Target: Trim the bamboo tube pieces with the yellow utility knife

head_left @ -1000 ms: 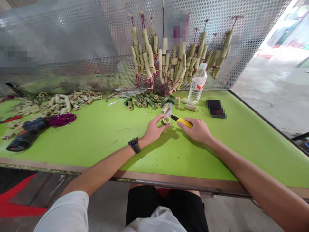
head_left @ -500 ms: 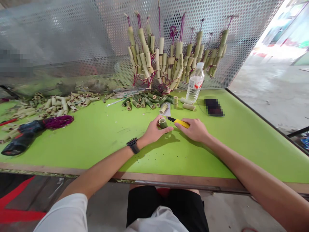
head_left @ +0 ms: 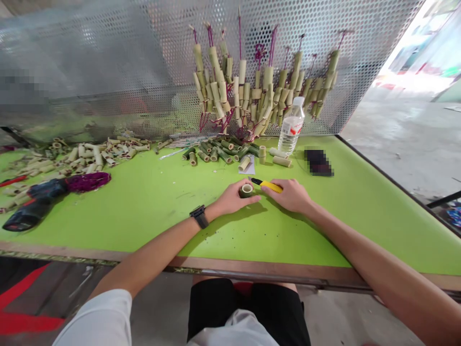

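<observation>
My left hand (head_left: pixel 232 199) is closed round a short green bamboo ring (head_left: pixel 246 191) that stands on the green table (head_left: pixel 151 202), open end up. A black watch sits on that wrist. My right hand (head_left: pixel 291 196) grips a yellow utility knife (head_left: pixel 268 185), its black tip pointing left toward the ring. Both hands rest on the table near its middle, almost touching.
Cut bamboo pieces (head_left: pixel 223 150) lie behind the hands, more in a pile (head_left: pixel 86 154) at left. Strung bamboo bundles (head_left: pixel 252 91) hang on the perforated metal screen. A plastic water bottle (head_left: pixel 291 127), a drill (head_left: pixel 34 206) with magenta cord (head_left: pixel 86 181), and a dark object (head_left: pixel 319 162) also lie on the table.
My left hand has turned the bamboo ring and brought it a little nearer, setting it upright on the table. The knife hand has stayed almost in place.
</observation>
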The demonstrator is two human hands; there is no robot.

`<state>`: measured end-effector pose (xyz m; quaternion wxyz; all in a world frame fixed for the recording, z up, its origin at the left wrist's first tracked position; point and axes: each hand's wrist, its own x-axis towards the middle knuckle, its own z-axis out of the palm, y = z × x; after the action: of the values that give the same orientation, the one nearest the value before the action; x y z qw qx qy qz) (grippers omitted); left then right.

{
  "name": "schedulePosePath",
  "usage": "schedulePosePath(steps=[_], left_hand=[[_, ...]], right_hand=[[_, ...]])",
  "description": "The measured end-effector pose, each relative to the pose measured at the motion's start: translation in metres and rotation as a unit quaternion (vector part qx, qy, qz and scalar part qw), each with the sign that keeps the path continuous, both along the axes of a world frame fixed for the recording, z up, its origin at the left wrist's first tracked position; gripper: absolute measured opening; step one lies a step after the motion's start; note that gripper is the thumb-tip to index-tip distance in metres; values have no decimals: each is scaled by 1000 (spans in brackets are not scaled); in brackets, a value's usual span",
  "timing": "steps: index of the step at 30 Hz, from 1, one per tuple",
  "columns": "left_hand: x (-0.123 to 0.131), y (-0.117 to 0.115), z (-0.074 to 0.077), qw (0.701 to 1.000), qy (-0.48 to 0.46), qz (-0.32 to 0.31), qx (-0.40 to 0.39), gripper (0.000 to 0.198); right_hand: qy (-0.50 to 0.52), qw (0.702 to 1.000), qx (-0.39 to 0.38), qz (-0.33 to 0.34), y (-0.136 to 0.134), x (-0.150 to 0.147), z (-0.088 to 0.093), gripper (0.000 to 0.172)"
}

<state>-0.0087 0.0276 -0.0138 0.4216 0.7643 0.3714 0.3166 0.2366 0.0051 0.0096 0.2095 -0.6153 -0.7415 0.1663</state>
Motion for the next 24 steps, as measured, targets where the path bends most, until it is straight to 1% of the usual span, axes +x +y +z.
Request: schedulePosePath(steps=[3, 6, 12, 16, 21, 24], left_hand=[[0, 1, -1, 1000, -2, 4, 6, 42], [0, 1, -1, 1000, -6, 13, 4, 38], [1, 0, 2, 1000, -8, 14, 0, 38], [0, 0, 3, 1000, -11, 10, 7, 40], [-1, 1, 2, 1000, -8, 7, 6, 41], [-1, 2, 1, 1000, -5, 2, 1, 43]], right_hand=[[2, 1000, -6, 2, 0, -1, 0, 71], [-8, 1000, -10, -7, -1, -1, 0, 71], [-15, 1000, -17, -8, -1, -1, 2, 69], [-13, 1000, -12, -2, -1, 0, 1, 72], [-2, 1000, -1, 8, 0, 1, 0, 79], [-1, 1000, -8, 11, 1, 1, 0, 80]])
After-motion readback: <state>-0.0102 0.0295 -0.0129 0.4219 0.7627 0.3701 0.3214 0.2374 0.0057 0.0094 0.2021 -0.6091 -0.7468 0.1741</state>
